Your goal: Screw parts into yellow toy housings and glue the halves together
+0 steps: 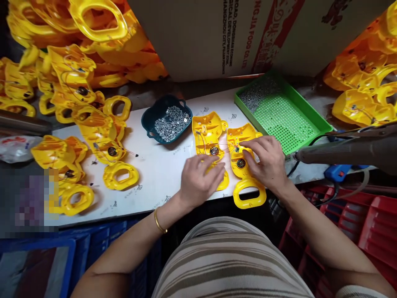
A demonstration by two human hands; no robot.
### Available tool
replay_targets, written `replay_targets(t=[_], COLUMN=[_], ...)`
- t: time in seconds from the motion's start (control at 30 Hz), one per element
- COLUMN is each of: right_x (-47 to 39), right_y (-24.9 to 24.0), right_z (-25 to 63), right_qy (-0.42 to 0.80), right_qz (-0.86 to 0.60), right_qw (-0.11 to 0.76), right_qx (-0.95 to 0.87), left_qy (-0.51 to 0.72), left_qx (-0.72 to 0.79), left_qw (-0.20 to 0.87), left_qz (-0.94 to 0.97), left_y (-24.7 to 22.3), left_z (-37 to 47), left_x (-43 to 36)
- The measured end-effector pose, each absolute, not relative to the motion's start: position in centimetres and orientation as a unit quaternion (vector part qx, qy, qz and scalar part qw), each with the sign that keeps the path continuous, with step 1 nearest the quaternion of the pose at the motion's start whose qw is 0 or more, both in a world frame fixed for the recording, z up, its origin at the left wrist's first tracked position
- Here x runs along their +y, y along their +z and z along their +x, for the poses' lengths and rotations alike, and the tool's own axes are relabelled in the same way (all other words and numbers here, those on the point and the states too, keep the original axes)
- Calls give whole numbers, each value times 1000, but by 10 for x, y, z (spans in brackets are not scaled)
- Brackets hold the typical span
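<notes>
Two yellow plastic shells with round speakers and thin wires lie side by side on the white board. My left hand (200,178) hovers over the lower part of the left shell (208,126), its fingers apart and nothing visible between them. At the right shell (242,133), my right hand (265,159) has thumb and fingertips close together beside a small dark part with wires; what they hold is too small to make out. The right shell's looped handle (249,203) extends over the board's near edge.
A dark teal basket (149,120) of small metal pieces stands left of the shells. Behind right is a green perforated tray (310,116) with screws. More yellow shells (101,134) lie left. A grey metal cylinder (341,153) juts in from the right.
</notes>
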State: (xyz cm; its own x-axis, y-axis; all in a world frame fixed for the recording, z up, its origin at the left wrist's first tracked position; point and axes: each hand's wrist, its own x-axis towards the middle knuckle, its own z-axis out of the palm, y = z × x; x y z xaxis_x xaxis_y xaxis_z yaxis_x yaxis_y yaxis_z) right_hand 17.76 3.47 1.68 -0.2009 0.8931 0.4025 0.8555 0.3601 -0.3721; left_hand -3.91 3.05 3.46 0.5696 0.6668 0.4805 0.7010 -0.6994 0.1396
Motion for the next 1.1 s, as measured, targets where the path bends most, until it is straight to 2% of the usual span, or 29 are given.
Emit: replay_targets(t=[0.13,0.37,0.47,0.53,0.63,0.73,0.9,1.1], right_x=[39,40,41,41,35,17,-16,-15], right_y=[15,12,12,14,20,27,31,26], right_z=[174,175,178,180,181,180,165,150], right_qy=[28,72,96,101,107,191,396,463], right_qz=[-555,-590,-604,-609,-602,-602,-601,-574], right_qw=[236,301,313,324,395,453,416,427], right_qx=[-797,-746,-726,-717,-685,-629,-555,-524], left_qy=[-251,-219,-265,-301,-315,-308,-314,-311], left_qx=[-451,-460,-486,-515,-532,-510,-508,-487], left_qw=[73,-18,-186,-364,-602,-726,-764,-767], left_qz=[-853,-860,-812,-715,-505,-345,-243,-278], left_y=[41,32,31,35,45,50,46,45], left_z=[-50,-40,-36,-32,-26,-20,-11,-2], left_x=[49,53,55,57,62,64,60,52])
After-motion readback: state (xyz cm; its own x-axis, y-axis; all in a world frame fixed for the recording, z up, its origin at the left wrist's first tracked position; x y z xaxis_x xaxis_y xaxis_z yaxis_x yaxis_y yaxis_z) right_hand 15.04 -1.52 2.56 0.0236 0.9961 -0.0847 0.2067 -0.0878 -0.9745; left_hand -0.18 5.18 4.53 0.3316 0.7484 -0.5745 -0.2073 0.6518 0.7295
